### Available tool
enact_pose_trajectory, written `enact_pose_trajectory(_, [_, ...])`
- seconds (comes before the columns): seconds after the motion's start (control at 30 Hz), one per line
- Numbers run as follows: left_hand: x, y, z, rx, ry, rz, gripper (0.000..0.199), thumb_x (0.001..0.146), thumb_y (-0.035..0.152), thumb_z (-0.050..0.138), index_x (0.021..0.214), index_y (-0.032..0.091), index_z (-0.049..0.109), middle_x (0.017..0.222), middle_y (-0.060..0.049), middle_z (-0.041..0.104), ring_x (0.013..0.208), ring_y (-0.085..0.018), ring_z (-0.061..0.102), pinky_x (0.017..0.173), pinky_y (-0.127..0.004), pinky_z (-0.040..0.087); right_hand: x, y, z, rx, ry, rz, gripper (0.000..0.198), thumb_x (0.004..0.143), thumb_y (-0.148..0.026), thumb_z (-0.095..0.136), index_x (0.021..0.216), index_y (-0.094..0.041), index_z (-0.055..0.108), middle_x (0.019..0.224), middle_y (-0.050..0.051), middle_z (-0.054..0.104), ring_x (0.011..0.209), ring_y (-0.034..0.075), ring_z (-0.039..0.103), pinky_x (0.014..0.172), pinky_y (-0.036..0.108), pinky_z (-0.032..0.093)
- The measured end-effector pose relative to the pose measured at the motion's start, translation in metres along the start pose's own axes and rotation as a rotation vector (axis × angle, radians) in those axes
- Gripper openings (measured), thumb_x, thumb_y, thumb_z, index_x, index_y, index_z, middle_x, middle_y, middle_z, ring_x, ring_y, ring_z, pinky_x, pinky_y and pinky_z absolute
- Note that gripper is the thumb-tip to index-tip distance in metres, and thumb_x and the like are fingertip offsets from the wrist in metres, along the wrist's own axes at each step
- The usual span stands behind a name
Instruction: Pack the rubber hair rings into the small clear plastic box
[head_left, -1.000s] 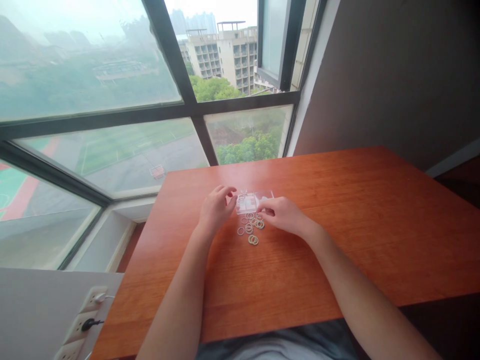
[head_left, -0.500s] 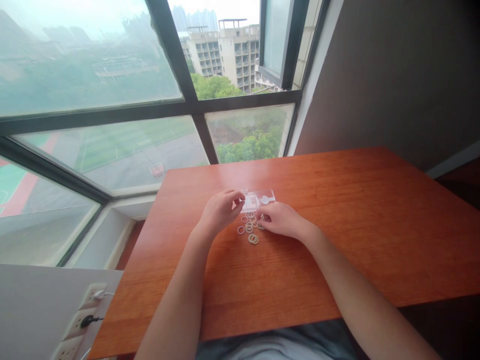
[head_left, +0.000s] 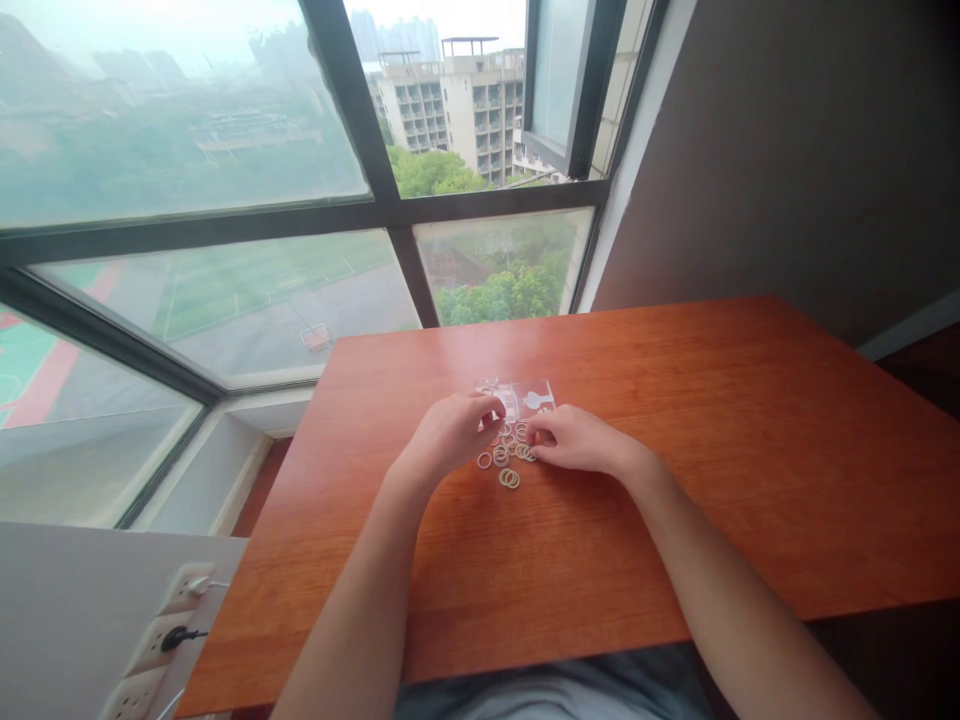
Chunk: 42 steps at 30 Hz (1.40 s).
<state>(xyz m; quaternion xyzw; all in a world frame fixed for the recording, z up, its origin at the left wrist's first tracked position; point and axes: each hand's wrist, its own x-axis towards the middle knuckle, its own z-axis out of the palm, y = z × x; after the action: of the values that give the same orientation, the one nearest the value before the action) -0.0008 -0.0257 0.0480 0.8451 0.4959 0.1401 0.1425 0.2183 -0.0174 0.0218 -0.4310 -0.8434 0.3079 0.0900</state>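
Observation:
Several pale rings point(head_left: 484, 461) lie in a loose group on the brown wooden table, some overlapping. Just behind them is a clear plastic box point(head_left: 537, 396) with its lid laid open and small contents at its left end. My left hand point(head_left: 454, 432) hovers over the left side of the rings and partly covers the box, its fingers curled and thumb drawn in. At the right edge of the group, my right hand point(head_left: 577, 438) has its fingertips bent down among the rings. Whatever is between the fingertips of either hand is too small to make out.
The wooden table point(head_left: 712, 430) reaches up to a dark-framed window point(head_left: 495, 208), with one pane swung open. A grey wall point(head_left: 787, 150) stands at the right. Low on the left, a wall strip of sockets point(head_left: 161, 640) holds plugs with cables.
My left hand has moved right, from beside the box to over the rings. My right hand has shifted slightly right, and the view has moved a little.

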Motion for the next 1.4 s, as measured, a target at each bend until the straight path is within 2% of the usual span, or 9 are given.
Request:
enact_pose_trajectory(0.23, [0.0, 0.001, -0.001, 0.022, -0.021, -0.01, 0.014, 0.081, 0.022, 0.052, 0.082, 0.022, 0.066, 0.079, -0.002, 0.069, 0.062, -0.013, 0.056, 0.055, -0.021, 0.034, 0.0, 0.0, 0.002, -0.001, 0.0, -0.016, 0.013, 0.075, -0.013, 0.057, 0.075, -0.02, 0.067, 0.069, -0.001, 0.064, 0.062, 0.011, 0.052, 0.058, 0.021, 0.035])
enact_pose_trajectory(0.43, [0.0, 0.001, 0.001, 0.027, -0.022, -0.005, 0.014, 0.081, 0.02, 0.052, 0.08, 0.022, 0.066, 0.076, -0.001, 0.068, 0.061, -0.012, 0.055, 0.054, -0.021, 0.034, 0.001, -0.005, 0.003, 0.016, 0.067, -0.049, 0.012, 0.079, -0.018, 0.058, 0.081, -0.021, 0.069, 0.072, -0.002, 0.065, 0.065, 0.011, 0.054, 0.061, 0.021, 0.034])
enact_pose_trajectory(0.57, [-0.001, 0.001, 0.001, 0.029, -0.032, -0.014, 0.014, 0.08, 0.02, 0.052, 0.077, 0.022, 0.065, 0.075, -0.001, 0.067, 0.06, -0.012, 0.054, 0.054, -0.021, 0.033, 0.001, -0.012, 0.006, -0.034, 0.041, -0.067, 0.008, 0.08, -0.023, 0.061, 0.08, -0.022, 0.069, 0.075, -0.001, 0.066, 0.067, 0.012, 0.055, 0.061, 0.022, 0.033])
enact_pose_trajectory(0.67, [-0.001, 0.001, -0.001, 0.022, -0.053, -0.02, 0.013, 0.079, 0.02, 0.053, 0.076, 0.021, 0.065, 0.075, -0.002, 0.067, 0.06, -0.012, 0.053, 0.054, -0.021, 0.033, 0.001, -0.014, 0.008, -0.092, 0.031, -0.05, 0.007, 0.079, -0.027, 0.065, 0.083, -0.024, 0.069, 0.079, 0.0, 0.068, 0.071, 0.014, 0.056, 0.06, 0.023, 0.032])
enact_pose_trajectory(0.83, [-0.004, 0.002, -0.008, 0.003, -0.126, -0.056, 0.013, 0.078, 0.022, 0.054, 0.075, 0.021, 0.067, 0.073, -0.002, 0.068, 0.059, -0.012, 0.053, 0.052, -0.021, 0.033, 0.001, -0.013, 0.012, -0.147, 0.04, -0.04, 0.008, 0.081, -0.022, 0.059, 0.08, -0.024, 0.067, 0.08, 0.0, 0.069, 0.071, 0.014, 0.057, 0.059, 0.024, 0.03])
enact_pose_trajectory(1.13, [-0.007, 0.001, -0.01, -0.049, -0.154, -0.085, 0.013, 0.075, 0.022, 0.056, 0.073, 0.022, 0.069, 0.066, 0.0, 0.067, 0.054, -0.012, 0.054, 0.05, -0.021, 0.034, 0.004, -0.014, 0.01, -0.018, 0.15, -0.071, 0.009, 0.08, -0.02, 0.058, 0.075, -0.019, 0.066, 0.068, -0.001, 0.062, 0.06, 0.01, 0.05, 0.058, 0.022, 0.03])
enact_pose_trajectory(1.4, [-0.007, 0.006, -0.003, -0.043, -0.207, -0.074, 0.018, 0.071, 0.014, 0.054, 0.073, 0.024, 0.07, 0.066, 0.0, 0.068, 0.054, -0.012, 0.053, 0.049, -0.022, 0.03, 0.007, -0.013, 0.008, 0.105, 0.245, 0.015, 0.005, 0.077, -0.02, 0.06, 0.075, -0.019, 0.065, 0.057, -0.005, 0.053, 0.053, 0.008, 0.045, 0.054, 0.021, 0.028])
